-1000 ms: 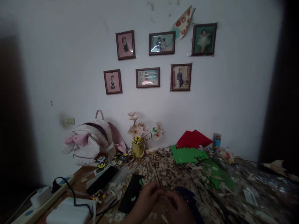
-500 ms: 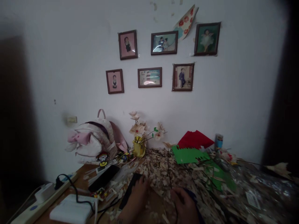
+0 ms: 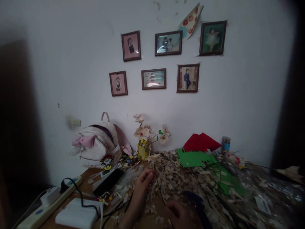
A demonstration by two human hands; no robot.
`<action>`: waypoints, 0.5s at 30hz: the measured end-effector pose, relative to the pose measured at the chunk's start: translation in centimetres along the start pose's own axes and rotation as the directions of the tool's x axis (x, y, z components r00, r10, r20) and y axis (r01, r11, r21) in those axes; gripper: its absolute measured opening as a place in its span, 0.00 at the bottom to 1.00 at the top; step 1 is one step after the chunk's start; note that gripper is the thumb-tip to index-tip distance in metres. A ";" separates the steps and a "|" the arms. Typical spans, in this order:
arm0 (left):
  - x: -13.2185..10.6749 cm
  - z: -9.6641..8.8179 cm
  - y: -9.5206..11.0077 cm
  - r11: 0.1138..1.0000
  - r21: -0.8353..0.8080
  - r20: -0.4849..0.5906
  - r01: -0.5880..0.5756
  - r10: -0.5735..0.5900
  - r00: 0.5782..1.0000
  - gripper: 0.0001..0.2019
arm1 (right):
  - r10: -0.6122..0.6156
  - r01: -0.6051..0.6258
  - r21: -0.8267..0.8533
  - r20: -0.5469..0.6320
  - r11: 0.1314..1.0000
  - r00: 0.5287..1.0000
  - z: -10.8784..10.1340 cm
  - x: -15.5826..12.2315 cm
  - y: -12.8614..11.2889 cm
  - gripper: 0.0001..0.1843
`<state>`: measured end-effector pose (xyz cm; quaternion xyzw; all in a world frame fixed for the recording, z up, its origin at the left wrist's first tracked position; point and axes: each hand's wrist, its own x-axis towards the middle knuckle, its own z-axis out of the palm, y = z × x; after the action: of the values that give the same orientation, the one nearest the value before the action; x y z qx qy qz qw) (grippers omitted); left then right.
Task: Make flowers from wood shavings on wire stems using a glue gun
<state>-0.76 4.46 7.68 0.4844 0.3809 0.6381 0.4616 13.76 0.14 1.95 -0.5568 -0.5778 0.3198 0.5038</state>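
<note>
My right hand is closed on the thin dark stem of a paper flower, low at the table's front. The stem leans up and left to a pale flower head. My left hand is raised, its thumb and fingers pinched together right beside the upper stem. Anything small between those fingers is hidden. A dark blue tool with a small red light, which looks like a glue gun, lies right of my right hand. Pale paper scraps spread around and beyond both hands.
A yellow vase of paper flowers stands by the wall, beside a pale backpack. At left are a black phone, a white box with cables and a power strip. Green and red sheets lie behind.
My left hand has lifted from the dark flat object and moved up to the stem. The flower's top has tilted left. My right hand has shifted left and down, uncovering the blue tool.
</note>
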 end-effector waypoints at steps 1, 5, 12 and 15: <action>-0.2 0.2 0.2 1.000 -0.007 0.012 0.008 -0.008 1.000 0.13 | 0.000 0.000 0.010 0.007 1.000 1.000 0.1 0.0 0.2 0.13; -0.6 1.1 0.7 0.999 -0.024 0.034 0.029 -0.029 0.999 0.14 | -0.022 0.021 0.040 0.021 0.999 1.000 0.4 0.3 0.8 0.11; -0.8 1.9 -0.8 0.994 -0.050 0.097 0.094 -0.089 0.991 0.16 | 0.013 -0.014 0.056 0.009 0.998 1.000 0.2 0.2 0.6 0.12; -1.1 2.3 -1.5 0.994 -0.043 0.136 0.102 -0.096 0.986 0.15 | 0.019 -0.019 0.049 0.003 0.999 1.000 -0.3 0.1 0.0 0.12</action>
<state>1.92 3.88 6.57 0.4949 0.3568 0.5898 0.5291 14.07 0.24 2.03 -0.5495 -0.5651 0.3393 0.5134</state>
